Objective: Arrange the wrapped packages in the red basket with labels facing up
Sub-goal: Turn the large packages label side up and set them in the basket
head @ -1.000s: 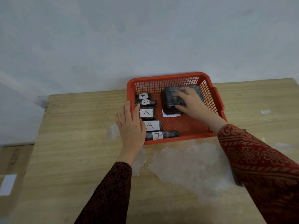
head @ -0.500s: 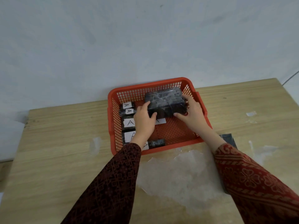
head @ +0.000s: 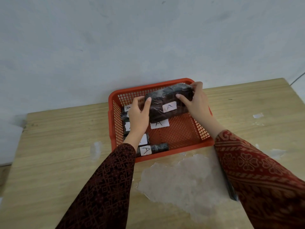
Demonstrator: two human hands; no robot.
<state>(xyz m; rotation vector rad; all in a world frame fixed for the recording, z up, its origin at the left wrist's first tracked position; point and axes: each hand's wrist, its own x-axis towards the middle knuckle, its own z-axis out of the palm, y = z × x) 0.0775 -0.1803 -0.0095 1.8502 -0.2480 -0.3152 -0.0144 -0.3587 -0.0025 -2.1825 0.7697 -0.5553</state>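
A red mesh basket (head: 194, 146) stands at the back of the wooden table. Over its rear half I hold a large dark wrapped package (head: 166, 103), tilted, its white "A" label facing me. My left hand (head: 138, 118) grips its left end and my right hand (head: 196, 103) grips its right end. Under it a loose white "A" label (head: 159, 123) lies on the basket floor. Several small dark wrapped packages with "A" labels run along the basket's left wall, the nearest one (head: 153, 149) at the front; my left arm covers part of the row.
The basket sits near a pale wall (head: 148, 47). A whitish patch of film or residue (head: 184, 180) spreads on the table (head: 57, 146) in front of the basket. A dark flat object (head: 231, 192) pokes out beneath my right sleeve. Small white scraps lie at the right.
My left hand left the basket's edge and joined my right on the large package. Together they lifted and turned it, so its "A" label now shows.
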